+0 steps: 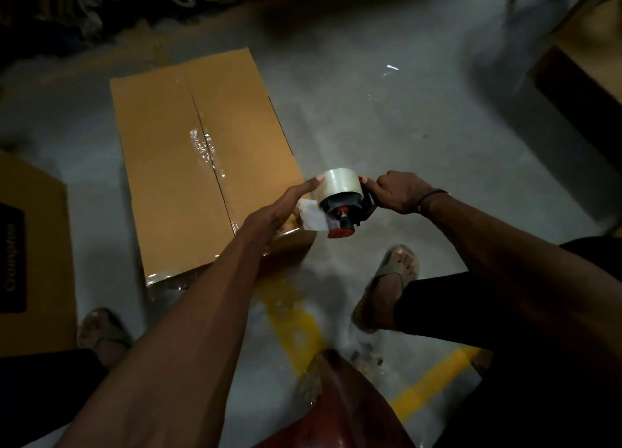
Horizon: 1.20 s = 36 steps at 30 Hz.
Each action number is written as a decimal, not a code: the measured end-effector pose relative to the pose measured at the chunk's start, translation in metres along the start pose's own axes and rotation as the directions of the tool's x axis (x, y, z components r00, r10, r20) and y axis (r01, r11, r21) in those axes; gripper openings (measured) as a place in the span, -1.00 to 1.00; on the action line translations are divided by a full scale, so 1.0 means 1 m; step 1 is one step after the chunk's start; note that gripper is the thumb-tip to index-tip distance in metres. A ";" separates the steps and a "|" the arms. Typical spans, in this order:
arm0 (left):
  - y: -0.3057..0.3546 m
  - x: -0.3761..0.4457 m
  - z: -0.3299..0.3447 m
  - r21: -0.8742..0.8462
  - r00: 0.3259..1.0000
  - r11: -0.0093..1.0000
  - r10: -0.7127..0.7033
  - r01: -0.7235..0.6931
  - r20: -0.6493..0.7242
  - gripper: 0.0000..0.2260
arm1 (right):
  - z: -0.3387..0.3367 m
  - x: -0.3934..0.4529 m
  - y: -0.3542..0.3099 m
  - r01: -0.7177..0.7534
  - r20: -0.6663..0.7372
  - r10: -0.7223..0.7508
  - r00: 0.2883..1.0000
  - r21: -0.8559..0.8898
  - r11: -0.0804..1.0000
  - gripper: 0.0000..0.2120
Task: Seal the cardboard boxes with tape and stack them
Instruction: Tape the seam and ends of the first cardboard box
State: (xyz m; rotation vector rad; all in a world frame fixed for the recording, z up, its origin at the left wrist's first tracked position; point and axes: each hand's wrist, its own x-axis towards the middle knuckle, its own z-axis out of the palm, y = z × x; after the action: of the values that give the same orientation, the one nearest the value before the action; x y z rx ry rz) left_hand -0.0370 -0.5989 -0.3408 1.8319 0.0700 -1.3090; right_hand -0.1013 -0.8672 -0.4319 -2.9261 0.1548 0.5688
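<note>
Dim concrete floor [387, 137] | box [202, 164] seam taped | my right hand [400, 193] grips tape dispenser [343, 205], left hand [279, 215] fingers straight on roll | stacking left, I judge

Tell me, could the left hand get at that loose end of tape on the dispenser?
Probably yes: the left hand lies open right beside the loose tape end under the tape roll, nothing between.

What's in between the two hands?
The tape dispenser. The right hand grips its handle, and the left hand touches the tape roll with straight fingers. A loose end of tape hangs there too. The head view shows it.
</note>
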 end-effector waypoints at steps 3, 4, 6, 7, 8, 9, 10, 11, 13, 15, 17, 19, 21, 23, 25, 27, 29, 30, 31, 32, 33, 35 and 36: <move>0.009 0.003 0.004 -0.022 0.999 0.999 0.032 -0.032 0.014 -0.42 | 0.004 0.010 -0.007 0.002 0.046 -0.003 0.999 0.024 1.000 -0.34; 0.012 0.006 0.008 -0.036 0.999 0.999 0.035 -0.035 0.020 -0.44 | 0.003 0.013 -0.008 -0.004 0.056 0.002 0.998 0.035 0.999 -0.33; 0.019 0.012 0.016 -0.029 0.998 0.999 0.040 -0.038 0.043 -0.50 | 0.004 0.018 -0.005 -0.015 0.073 0.011 0.997 0.063 0.998 -0.31; 0.021 0.016 0.019 -0.013 0.998 0.999 0.054 -0.053 0.040 -0.54 | 0.006 0.020 -0.004 -0.025 0.076 0.019 0.997 0.079 0.997 -0.30; 0.021 0.021 0.020 -0.003 0.998 0.998 0.058 -0.057 0.032 -0.52 | 0.008 0.022 -0.003 -0.035 0.077 0.027 0.997 0.097 0.995 -0.29; 0.021 0.025 0.019 -0.015 0.998 0.998 0.055 -0.055 0.012 -0.51 | 0.010 0.023 -0.003 -0.039 0.070 0.031 0.997 0.110 0.993 -0.29; 0.018 0.033 0.016 -0.015 0.999 0.999 0.037 -0.037 0.002 -0.47 | 0.013 0.023 -0.003 -0.039 0.058 0.033 0.998 0.118 0.992 -0.29; 0.014 0.040 0.014 -0.017 1.000 0.999 0.031 -0.031 -0.002 -0.44 | 0.014 0.024 -0.003 -0.037 0.041 0.032 0.999 0.115 0.993 -0.31; 0.003 0.056 0.010 0.001 1.000 1.000 0.007 -0.007 -0.006 -0.18 | 0.015 0.022 -0.003 -0.032 -0.001 0.032 0.999 0.062 0.998 -0.36; -0.045 0.140 0.001 0.054 0.999 0.998 -0.012 0.014 -0.036 0.11 | 0.014 0.019 0.002 -0.052 -0.020 0.052 0.998 0.007 0.999 -0.42; -0.095 0.230 -0.011 0.067 0.993 0.994 -0.085 0.090 -0.081 0.15 | 0.018 0.016 0.008 -0.090 -0.026 0.090 0.996 -0.001 0.996 -0.44; -0.092 0.228 -0.011 0.146 0.991 0.985 -0.080 0.096 -0.111 0.22 | 0.027 0.011 0.013 -0.155 -0.045 0.156 0.987 0.016 0.988 -0.42; -0.063 0.175 -0.006 0.271 0.986 0.956 -0.073 0.113 -0.153 0.35 | 0.042 0.005 0.014 -0.250 -0.109 0.257 0.960 0.073 0.966 -0.40; -0.037 0.111 -0.001 0.361 0.983 0.925 -0.059 0.120 -0.176 0.33 | 0.059 -0.001 0.011 -0.360 -0.191 0.380 0.905 0.131 0.924 -0.40; -0.034 0.081 -0.004 0.494 0.974 0.861 -0.001 0.117 -0.229 -0.02 | 0.074 -0.004 0.001 -0.442 -0.190 0.469 0.863 0.167 0.881 -0.40; -0.051 0.076 -0.010 0.662 0.930 0.745 0.182 0.082 -0.320 -0.46 | 0.088 0.001 -0.012 -0.478 -0.107 0.509 0.854 0.225 0.849 -0.41; -0.069 0.071 -0.014 0.717 0.870 0.698 0.359 -0.009 -0.338 -0.66 | 0.104 0.009 -0.025 -0.473 -0.032 0.507 0.861 0.313 0.824 -0.51; -0.077 0.071 -0.016 0.708 0.842 0.704 0.416 -0.060 -0.343 -0.69 | 0.113 0.014 -0.031 -0.462 -0.007 0.494 0.869 0.344 0.818 -0.56; -0.083 0.071 -0.016 0.689 0.822 0.718 0.449 -0.100 -0.350 -0.69 | 0.124 0.020 -0.036 -0.452 0.011 0.480 0.877 0.360 0.816 -0.60; -0.088 0.073 -0.016 0.678 0.804 0.723 0.479 -0.132 -0.353 -0.69 | 0.136 0.025 -0.041 -0.449 0.025 0.474 0.880 0.367 0.815 -0.63; -0.093 0.073 -0.016 0.669 0.784 0.726 0.503 -0.157 -0.363 -0.68 | 0.148 0.031 -0.046 -0.453 0.040 0.473 0.880 0.374 0.810 -0.64; -0.099 0.076 -0.016 0.645 0.751 0.740 0.533 -0.190 -0.390 -0.68 | 0.166 0.041 -0.053 -0.465 0.067 0.478 0.876 0.379 0.800 -0.65; -0.102 0.078 -0.016 0.631 0.735 0.749 0.542 -0.202 -0.408 -0.67 | 0.175 0.046 -0.054 -0.464 0.065 0.479 0.876 0.390 0.795 -0.65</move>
State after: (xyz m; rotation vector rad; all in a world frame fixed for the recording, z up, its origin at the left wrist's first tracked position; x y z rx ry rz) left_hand -0.0404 -0.5563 -0.4629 2.5173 -0.4068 -0.4423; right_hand -0.1154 -0.7869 -0.6025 -2.4876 0.9161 0.4723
